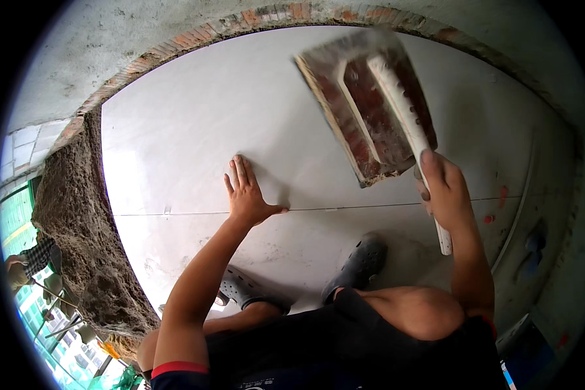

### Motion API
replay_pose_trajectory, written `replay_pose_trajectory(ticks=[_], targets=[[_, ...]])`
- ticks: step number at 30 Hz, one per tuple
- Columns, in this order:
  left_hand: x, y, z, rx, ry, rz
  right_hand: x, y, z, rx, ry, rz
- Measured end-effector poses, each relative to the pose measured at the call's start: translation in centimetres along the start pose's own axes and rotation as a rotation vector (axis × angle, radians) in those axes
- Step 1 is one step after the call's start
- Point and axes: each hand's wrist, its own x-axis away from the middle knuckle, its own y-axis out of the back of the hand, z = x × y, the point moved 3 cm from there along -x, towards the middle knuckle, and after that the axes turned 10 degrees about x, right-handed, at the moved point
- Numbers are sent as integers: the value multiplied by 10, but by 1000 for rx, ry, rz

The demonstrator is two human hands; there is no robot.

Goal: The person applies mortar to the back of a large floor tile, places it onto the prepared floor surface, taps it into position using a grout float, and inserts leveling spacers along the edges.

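Large pale tiles (195,123) lie before me, with a thin straight seam running left to right between the far one and the near one. My left hand (246,198) is pressed flat on the far tile beside this seam, fingers spread and thumb out along the joint. My right hand (443,185) is closed round the long white handle of a flat tile-beating paddle (389,140). Its broad board is reddish brown, with worn, mortar-crusted edges and a second pale strip on its back. The paddle is tilted above the far tile, its far end smeared by motion.
My dark clogs (364,263) stand on the near tile. Rough brown mortar (88,214) borders the tiles at left; exposed brick (188,38) edges the far wall. Another person's checked sleeve (39,255) shows at far left. Red bits (489,220) lie near the seam at right.
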Motion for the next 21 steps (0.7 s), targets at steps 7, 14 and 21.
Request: replay_pose_trajectory(ticks=[7, 14, 21], targets=[[-4, -1, -17, 25, -8, -12, -38, -51, -21, 308, 210, -100], [-18, 56, 85, -131, -287, -55, -107, -118, -18, 462, 202, 124], [159, 225, 262, -96, 238, -374, -105, -104, -35, 55, -134, 295]])
